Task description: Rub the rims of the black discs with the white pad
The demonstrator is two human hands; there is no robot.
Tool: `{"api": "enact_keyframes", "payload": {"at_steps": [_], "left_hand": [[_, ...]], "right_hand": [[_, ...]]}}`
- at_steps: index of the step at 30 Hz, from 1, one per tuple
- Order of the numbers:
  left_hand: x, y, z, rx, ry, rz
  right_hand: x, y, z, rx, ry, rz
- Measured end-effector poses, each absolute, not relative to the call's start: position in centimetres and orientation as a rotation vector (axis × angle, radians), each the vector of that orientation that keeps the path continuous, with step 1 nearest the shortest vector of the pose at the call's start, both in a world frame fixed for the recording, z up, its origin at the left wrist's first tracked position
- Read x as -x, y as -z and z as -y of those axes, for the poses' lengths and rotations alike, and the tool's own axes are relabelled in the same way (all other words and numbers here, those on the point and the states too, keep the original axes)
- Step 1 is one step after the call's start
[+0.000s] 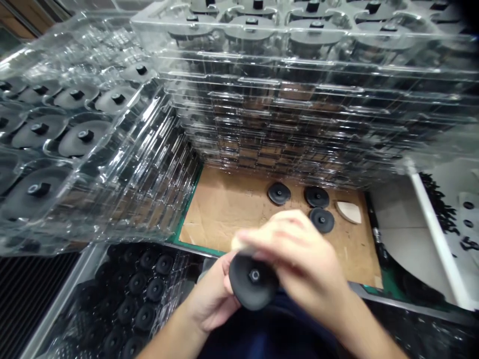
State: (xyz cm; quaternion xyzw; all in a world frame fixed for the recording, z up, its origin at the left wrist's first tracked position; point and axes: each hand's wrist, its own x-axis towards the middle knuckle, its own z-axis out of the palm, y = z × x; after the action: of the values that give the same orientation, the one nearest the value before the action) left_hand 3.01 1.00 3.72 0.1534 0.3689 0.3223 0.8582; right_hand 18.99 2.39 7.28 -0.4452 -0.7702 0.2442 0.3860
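Note:
A black round disc (252, 284) with a small hub in its middle is held in front of me, low in the picture. My left hand (213, 294) grips it from below and behind. My right hand (299, 259), blurred by motion, is closed over its top edge, with a pale tool tip (236, 243) sticking out of its fingers. Three more black discs (279, 193) lie on the brown cardboard mat (220, 209) beyond my hands.
Tall stacks of clear plastic trays (299, 109) holding black discs stand at the back and at the left (75, 149). A bin of black discs (138, 294) sits below left. A pale wedge (349, 211) lies on the mat. White panels (430, 234) stand at right.

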Motion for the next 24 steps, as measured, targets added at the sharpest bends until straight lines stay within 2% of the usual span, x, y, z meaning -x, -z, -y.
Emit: {"api": "enact_keyframes", "payload": {"at_steps": [4,7,11,16,20,24], "left_hand": [[-2.2,-3.2,-0.8,-0.139,-0.714,-0.535],[-1.9,-3.1,-0.9,-0.118,-0.747,-0.527],[-1.7,-2.7,-1.2,-0.092,-0.768,-0.489],[-1.8,-2.5,-1.3,-0.099,-0.763,-0.459],[-2.1,-2.6,-1.2,-0.128,-0.772,-0.453],[-2.4,-2.8,-1.1,-0.14,-0.755,-0.475]], "right_hand": [[-20.5,-2.5,-2.7,1.591,-0.866,1.578],[-20.4,1.6,-1.2,1.629,-0.977,1.606],[-19.3,4.7,1.8,1.721,-0.945,1.68],[-18.6,5.6,3.8,1.814,-0.865,1.724],[-19.5,5.7,2.3,1.829,-0.779,1.727],[-20.8,1.3,0.3,1.756,-0.72,1.697]]}}
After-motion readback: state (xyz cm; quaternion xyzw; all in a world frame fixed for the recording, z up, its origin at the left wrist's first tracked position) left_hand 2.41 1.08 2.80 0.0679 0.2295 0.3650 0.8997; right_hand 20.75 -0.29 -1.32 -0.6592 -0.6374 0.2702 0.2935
